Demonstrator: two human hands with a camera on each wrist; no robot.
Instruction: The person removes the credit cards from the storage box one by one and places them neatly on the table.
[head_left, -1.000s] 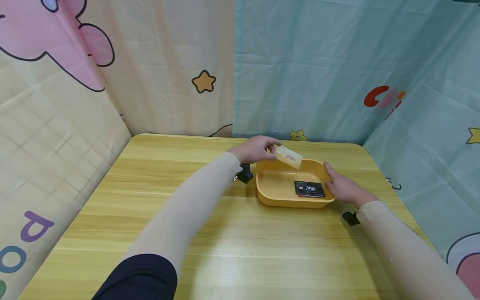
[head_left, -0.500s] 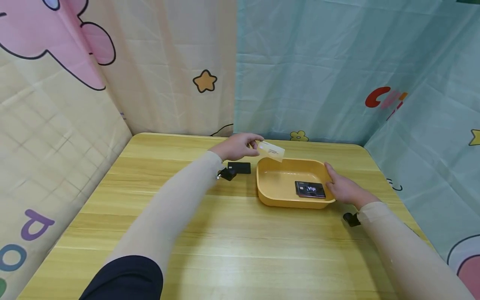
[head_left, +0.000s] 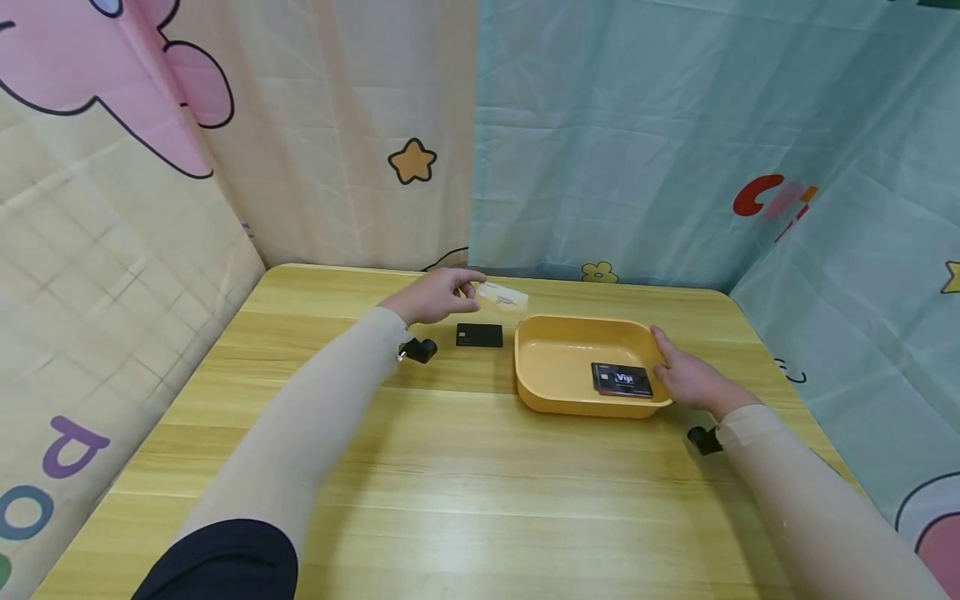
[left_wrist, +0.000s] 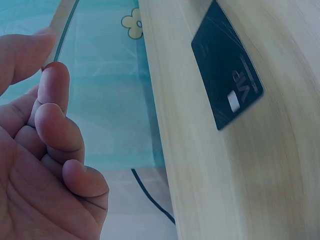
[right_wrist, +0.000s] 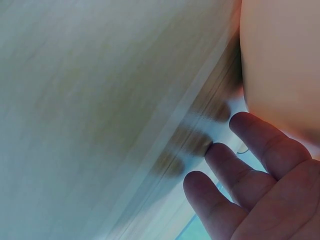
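"Vip" in white on black card (head_left: 621, 379) inside yellow tub (head_left: 540, 392); "VIP" on black card on table (left_wrist: 227, 80)

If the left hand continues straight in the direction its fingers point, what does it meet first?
Probably nothing on the table: the left hand, pinching a pale card, points past the yellow tray's far rim. Depth is unclear.

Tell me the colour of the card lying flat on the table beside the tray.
Black card, clearest in the left wrist view.

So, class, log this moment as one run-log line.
left hand: pinches pale card | right hand: on tray rim | black card: on table | VIP card: in tray
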